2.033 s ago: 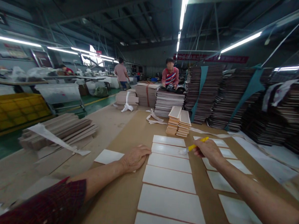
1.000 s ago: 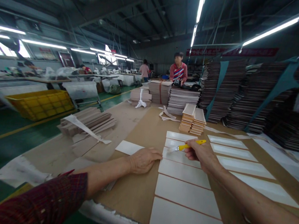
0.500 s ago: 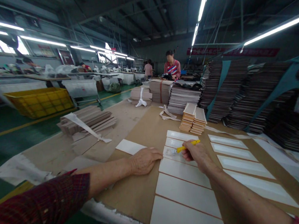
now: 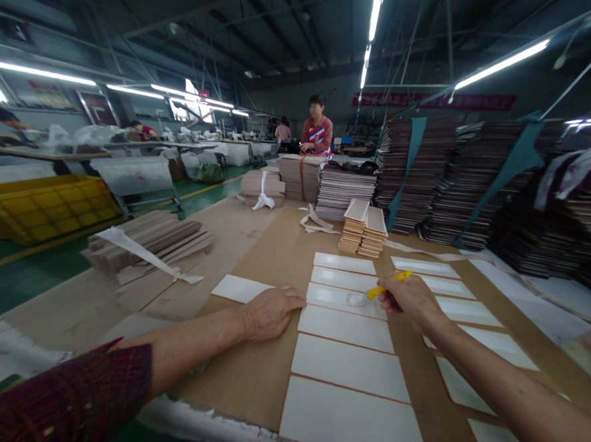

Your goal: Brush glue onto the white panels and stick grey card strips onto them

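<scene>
While left hand (image 4: pixel 270 311) lies open, right hand (image 4: pixel 411 296) grips brush (image 4: pixel 378 291) on white panel (image 4: pixel 335 298).

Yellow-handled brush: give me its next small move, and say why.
Probably sweep the yellow-handled brush sideways along the third white panel. The right hand grips it with its tip down near that panel's middle. The left hand lies flat at the panel's left end, on the brown board, as if steadying it.
</scene>
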`<state>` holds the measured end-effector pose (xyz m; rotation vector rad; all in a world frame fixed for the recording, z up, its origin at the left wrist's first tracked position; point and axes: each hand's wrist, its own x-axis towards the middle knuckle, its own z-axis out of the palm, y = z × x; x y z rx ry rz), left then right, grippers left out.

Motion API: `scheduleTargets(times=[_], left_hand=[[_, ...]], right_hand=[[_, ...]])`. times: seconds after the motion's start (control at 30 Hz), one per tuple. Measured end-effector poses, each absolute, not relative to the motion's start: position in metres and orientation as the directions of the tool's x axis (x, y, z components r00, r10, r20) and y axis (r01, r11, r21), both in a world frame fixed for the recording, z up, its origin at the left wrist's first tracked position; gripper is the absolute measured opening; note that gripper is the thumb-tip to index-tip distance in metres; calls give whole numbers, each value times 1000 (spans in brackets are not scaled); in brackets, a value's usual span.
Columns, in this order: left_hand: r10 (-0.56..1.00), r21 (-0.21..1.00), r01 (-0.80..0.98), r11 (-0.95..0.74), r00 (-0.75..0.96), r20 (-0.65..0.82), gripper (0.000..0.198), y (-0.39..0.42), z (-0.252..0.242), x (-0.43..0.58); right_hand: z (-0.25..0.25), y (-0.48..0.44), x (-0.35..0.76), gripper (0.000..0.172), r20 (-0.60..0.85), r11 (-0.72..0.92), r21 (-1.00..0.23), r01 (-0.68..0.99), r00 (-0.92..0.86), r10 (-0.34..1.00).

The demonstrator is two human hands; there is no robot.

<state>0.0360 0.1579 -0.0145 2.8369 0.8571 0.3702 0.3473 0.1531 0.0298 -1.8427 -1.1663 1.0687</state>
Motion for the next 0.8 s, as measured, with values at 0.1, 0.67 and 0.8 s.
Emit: scheduleTargets(times=[0.1, 0.67, 0.8], left_hand=[[560, 219, 521, -825, 807, 189, 44, 159, -15, 37], [571, 242, 527, -815, 802, 177, 45, 157, -11, 38], [593, 257, 546, -798, 787, 171, 47, 149, 2, 35]], right_hand=[[31, 149, 361, 25, -267, -352, -865, 358, 267, 926], [36, 136, 396, 11, -182, -277, -934, 227, 364, 913], [48, 125, 375, 8, -154, -202, -974, 103, 355, 922]])
